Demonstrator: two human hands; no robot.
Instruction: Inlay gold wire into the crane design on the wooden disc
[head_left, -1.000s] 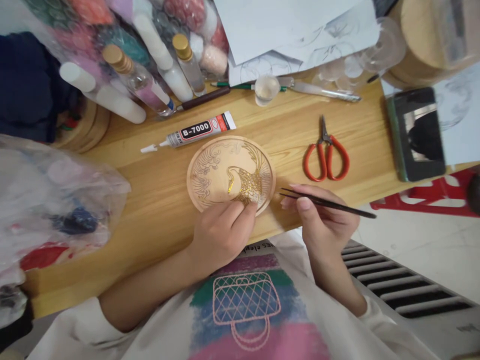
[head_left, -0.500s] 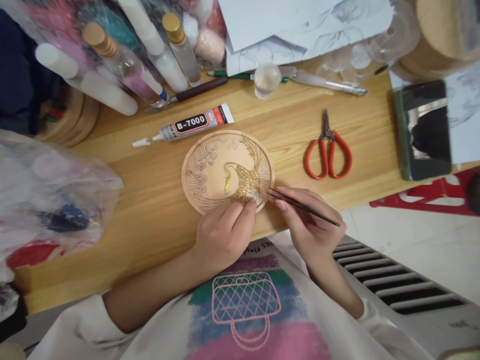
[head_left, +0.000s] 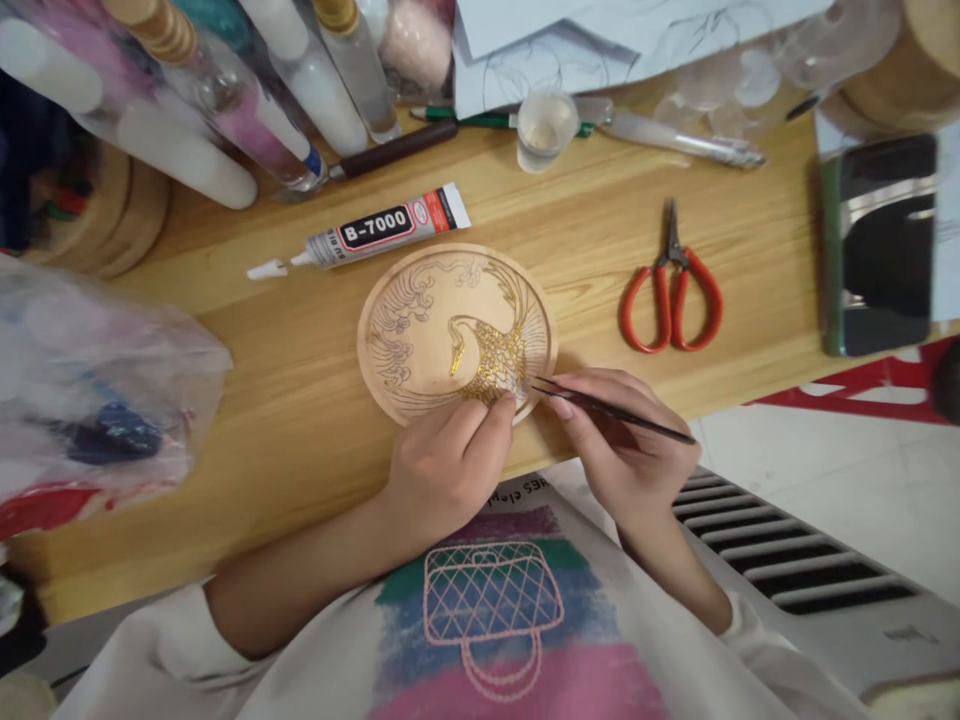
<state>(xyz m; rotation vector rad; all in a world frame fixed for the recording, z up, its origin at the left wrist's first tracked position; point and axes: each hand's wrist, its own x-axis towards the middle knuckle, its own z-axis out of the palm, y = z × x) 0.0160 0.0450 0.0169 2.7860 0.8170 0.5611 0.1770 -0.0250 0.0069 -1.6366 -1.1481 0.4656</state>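
A round wooden plate [head_left: 379, 375] lies on the table before me, with a bird and swirling clouds drawn on it. Gold wire [head_left: 499, 350] outlines much of the bird's neck and body. My left hand [head_left: 450, 465] rests over the plate's near edge, thumb and fingers pinched together on the lower part of the bird; what they pinch is too small to make out. My right hand [head_left: 626, 430] grips dark tweezers [head_left: 611, 408]. Their slightly parted tips point left over the plate's right rim, a little way from my left fingertips, with nothing visible between them.
Red-handled pliers or snips [head_left: 671, 290] lie right of the plate. Behind it is a B-7000 glue tube [head_left: 375, 228]. A small clear cup [head_left: 544, 130], pens and papers [head_left: 555, 70] line the back. Bottles [head_left: 247, 130] and a plastic bag [head_left: 112, 380] stand left; a phone [head_left: 881, 245] lies right.
The view has shifted slightly closer, so table items sit a little higher and farther apart. Both hands keep nearly the same pose, with the tweezers still at the plate's right rim.
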